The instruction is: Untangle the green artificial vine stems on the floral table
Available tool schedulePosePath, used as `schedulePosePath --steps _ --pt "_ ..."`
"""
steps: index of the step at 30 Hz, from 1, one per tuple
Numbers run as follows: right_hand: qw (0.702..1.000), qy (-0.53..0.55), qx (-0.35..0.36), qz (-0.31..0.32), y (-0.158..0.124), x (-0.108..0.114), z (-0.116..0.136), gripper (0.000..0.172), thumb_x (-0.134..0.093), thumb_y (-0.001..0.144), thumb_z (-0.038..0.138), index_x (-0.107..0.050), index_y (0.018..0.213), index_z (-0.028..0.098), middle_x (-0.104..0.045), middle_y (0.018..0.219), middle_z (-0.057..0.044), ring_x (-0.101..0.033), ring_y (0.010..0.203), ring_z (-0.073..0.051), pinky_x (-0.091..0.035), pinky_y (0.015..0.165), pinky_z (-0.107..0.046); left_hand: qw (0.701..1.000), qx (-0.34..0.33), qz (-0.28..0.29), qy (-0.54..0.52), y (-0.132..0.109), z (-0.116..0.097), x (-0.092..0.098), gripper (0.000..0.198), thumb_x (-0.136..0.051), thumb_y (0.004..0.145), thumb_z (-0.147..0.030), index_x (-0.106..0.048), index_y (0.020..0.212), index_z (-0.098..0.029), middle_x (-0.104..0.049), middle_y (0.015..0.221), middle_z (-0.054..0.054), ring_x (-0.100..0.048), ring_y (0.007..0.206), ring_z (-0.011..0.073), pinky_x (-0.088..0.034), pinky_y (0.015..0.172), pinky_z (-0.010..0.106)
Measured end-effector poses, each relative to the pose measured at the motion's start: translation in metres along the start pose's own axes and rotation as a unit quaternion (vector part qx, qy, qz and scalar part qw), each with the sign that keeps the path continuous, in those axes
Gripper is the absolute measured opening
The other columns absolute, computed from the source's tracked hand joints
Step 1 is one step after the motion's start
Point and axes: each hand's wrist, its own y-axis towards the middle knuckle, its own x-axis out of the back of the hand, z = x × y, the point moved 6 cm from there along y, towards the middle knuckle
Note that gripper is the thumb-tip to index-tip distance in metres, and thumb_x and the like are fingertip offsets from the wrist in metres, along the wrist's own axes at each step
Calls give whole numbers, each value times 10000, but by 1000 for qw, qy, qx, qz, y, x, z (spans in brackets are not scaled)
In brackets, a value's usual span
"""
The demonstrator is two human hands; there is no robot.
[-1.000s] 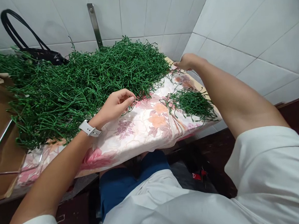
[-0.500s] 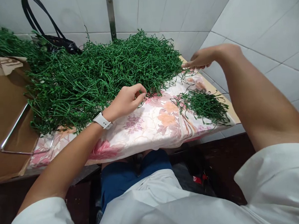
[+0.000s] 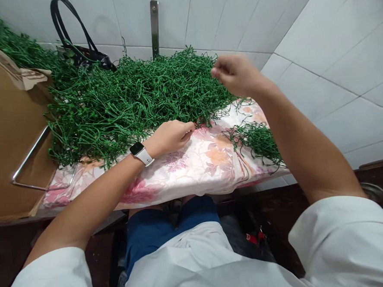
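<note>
We're leaning both arms over the table now, and a big tangled heap of thin green stems (image 3: pixel 149 87) is spreading along its back, on a white cloth printed with pink and orange flowers (image 3: pixel 193 178). Our left hand (image 3: pixel 173 136) is resting low at the heap's front edge, its fingers curling together; whether a stem is sitting between them, we're not able to tell. A black-faced watch with a white strap (image 3: pixel 142 153) is circling that wrist. And over at the right end, we're holding our right hand (image 3: pixel 234 76) up against the heap's edge in view, fingers bunching in toward the thumb, any grip on a stem being too unclear to call. A small loose bunch of the same green stems (image 3: pixel 258 141) is lying nearer us, partly hiding behind our right forearm. Off left, a brown cardboard box (image 3: pixel 12 128) is standing beside the heap, a bent silver metal rod (image 3: pixel 30 153) showing in front.
</note>
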Motion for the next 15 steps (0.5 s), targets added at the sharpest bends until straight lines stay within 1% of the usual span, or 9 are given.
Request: schedulePosePath --steps 2,4,6,7,9,11,13,15 --pt "994 77 -13 -73 0 23 11 420 -543 976 683 -580 919 269 -629 843 -78 -515 744 -210 -471 722 -399 1000 8 -21 -2 0 0 4 253 -467 999 -202 -708 1066 -165 -742 850 82 -616 712 196 -281 637 314" --pt "981 141 -18 -132 -4 40 24 462 -535 931 760 -576 915 300 -651 866 -85 -561 732 -245 -509 706 -448 998 20 -61 -7 -1 0 10 255 -462 1013 -211 -698 1089 -154 -734 848 79 -617 723 198 -314 654 319" --pt "968 195 -6 -159 -11 46 39 421 -556 914 736 -556 879 317 -660 871 -90 -575 723 -266 -522 689 -475 991 41 -125 -22 -2 3 19 280 -461 1033 -240 -674 1175 -125 -729 884 93 -629 767 205 -369 691 328" --pt "962 221 5 -161 -15 44 46 399 -585 907 708 -543 848 316 -652 845 -85 -566 702 -260 -518 671 -469 985 54 -159 -33 -3 6 23 296 -469 1039 -257 -656 1216 -110 -724 913 102 -636 796 209 -401 719 333" --pt "957 259 31 -128 -21 33 57 421 -645 889 698 -536 796 302 -622 772 -65 -540 648 -226 -509 634 -439 969 78 -225 -58 -6 12 32 313 -500 1036 -277 -618 1267 -102 -707 1007 121 -649 865 212 -459 786 342" --pt "960 265 55 -66 -25 16 62 509 -687 848 770 -563 782 281 -595 724 -41 -536 617 -196 -500 603 -405 954 93 -273 -82 -9 18 38 305 -529 1027 -282 -585 1284 -127 -679 1123 136 -658 936 209 -497 837 341" --pt "966 249 63 -15 -25 3 57 569 -705 812 823 -597 793 265 -603 732 -39 -555 633 -187 -490 588 -378 949 100 -284 -92 -9 21 39 291 -548 1022 -282 -570 1278 -148 -659 1184 141 -664 976 208 -517 864 339" --pt "972 229 43 -12 -23 1 40 559 -734 809 799 -613 794 253 -621 760 -52 -560 660 -185 -474 590 -367 958 98 -257 -87 -8 22 37 265 -545 1021 -267 -585 1251 -141 -656 1206 151 -670 988 219 -525 876 352"
